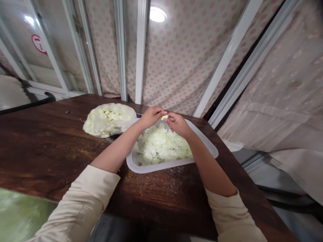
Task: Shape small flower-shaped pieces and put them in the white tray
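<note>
Over the back part of a white plastic tray, my left hand and my right hand meet with their fingertips close together. Between them is a small pale yellow-green piece, which looks like a flower head; both hands pinch it. A loose heap of pale white-green pieces, some round and flat like blossoms, fills much of the tray. My right forearm crosses above the tray's right side and hides part of the heap.
A clear plastic bag with similar pale pieces lies left of the tray on the dark wooden table. Crumbs are scattered on the wood. A blurred green bag-like thing is at lower left. Glass panels with dotted curtain stand behind.
</note>
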`<state>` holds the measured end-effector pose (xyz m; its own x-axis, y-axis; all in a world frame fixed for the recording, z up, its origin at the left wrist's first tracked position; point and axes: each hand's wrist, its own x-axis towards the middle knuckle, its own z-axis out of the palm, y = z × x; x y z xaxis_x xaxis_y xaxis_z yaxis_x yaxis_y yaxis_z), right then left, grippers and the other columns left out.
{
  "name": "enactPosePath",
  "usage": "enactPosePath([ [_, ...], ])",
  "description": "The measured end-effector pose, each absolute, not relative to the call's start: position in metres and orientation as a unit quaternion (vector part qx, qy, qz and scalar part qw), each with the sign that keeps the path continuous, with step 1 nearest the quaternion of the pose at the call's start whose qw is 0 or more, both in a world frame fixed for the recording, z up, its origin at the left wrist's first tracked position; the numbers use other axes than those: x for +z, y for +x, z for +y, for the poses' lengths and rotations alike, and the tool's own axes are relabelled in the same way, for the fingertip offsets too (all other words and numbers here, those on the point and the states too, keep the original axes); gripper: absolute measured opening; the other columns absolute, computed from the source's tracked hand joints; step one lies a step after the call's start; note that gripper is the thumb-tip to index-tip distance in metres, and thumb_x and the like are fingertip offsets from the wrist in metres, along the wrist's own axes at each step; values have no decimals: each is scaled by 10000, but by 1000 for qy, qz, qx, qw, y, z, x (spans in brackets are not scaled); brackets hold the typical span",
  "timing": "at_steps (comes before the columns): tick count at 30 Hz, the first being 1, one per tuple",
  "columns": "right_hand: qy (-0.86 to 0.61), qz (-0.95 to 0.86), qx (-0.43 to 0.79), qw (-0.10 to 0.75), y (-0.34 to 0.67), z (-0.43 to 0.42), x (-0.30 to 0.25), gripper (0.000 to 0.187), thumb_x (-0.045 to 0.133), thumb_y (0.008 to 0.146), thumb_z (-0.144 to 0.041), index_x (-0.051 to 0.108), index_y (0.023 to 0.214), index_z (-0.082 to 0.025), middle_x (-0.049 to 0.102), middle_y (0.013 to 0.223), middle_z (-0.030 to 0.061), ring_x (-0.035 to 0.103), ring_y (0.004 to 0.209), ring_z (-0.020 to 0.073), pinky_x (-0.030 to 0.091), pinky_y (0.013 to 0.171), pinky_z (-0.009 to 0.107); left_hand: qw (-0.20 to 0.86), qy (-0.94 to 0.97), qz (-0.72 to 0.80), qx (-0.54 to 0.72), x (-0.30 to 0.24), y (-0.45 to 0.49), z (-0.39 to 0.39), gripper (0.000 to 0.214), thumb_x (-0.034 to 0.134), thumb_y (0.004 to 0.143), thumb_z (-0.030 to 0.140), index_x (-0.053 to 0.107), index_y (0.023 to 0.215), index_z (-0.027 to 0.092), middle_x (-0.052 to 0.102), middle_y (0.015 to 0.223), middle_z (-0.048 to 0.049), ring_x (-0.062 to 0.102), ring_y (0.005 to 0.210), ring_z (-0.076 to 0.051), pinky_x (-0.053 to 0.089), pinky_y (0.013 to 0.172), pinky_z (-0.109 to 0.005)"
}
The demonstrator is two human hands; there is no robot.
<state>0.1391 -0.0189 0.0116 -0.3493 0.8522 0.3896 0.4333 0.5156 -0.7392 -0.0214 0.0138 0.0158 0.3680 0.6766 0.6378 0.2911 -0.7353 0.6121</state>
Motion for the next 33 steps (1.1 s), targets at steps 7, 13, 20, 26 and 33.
enactPosePath([
  [7,-387,-781,261,415,141,-18,13,167,493,818,-311,470,718,-179,398,486,-65,374,410,70,310,423,206,176,784,339,489,12,-23,17,421,446,825,443,377,518,164,314,514,33,309,519,-87,240,515,-240],
  [13,-406,-774,225,430,142,-14,10,241,499,818,-394,495,721,-173,377,484,-61,355,434,73,283,441,207,165,767,372,496,13,-23,18,430,456,816,442,364,504,160,288,501,38,280,508,-78,210,506,-241],
  [20,-424,-774,223,414,140,-15,11,327,519,803,-467,454,660,-181,366,476,-59,334,420,67,249,422,210,155,809,362,436,12,-20,14,453,457,807,459,321,494,161,252,493,40,242,495,-70,171,485,-243],
  [26,-412,-766,272,412,140,-15,10,249,540,787,-389,445,684,-183,393,477,-62,370,414,72,309,426,209,155,815,361,425,12,-20,12,472,412,827,477,261,502,170,218,498,41,214,487,-69,164,474,-244],
  [33,-432,-762,251,413,141,-14,10,179,530,786,-339,500,718,-177,428,505,-51,389,413,77,314,415,209,134,769,393,487,12,-21,16,437,410,834,436,300,504,172,271,489,36,277,506,-82,200,500,-247],
])
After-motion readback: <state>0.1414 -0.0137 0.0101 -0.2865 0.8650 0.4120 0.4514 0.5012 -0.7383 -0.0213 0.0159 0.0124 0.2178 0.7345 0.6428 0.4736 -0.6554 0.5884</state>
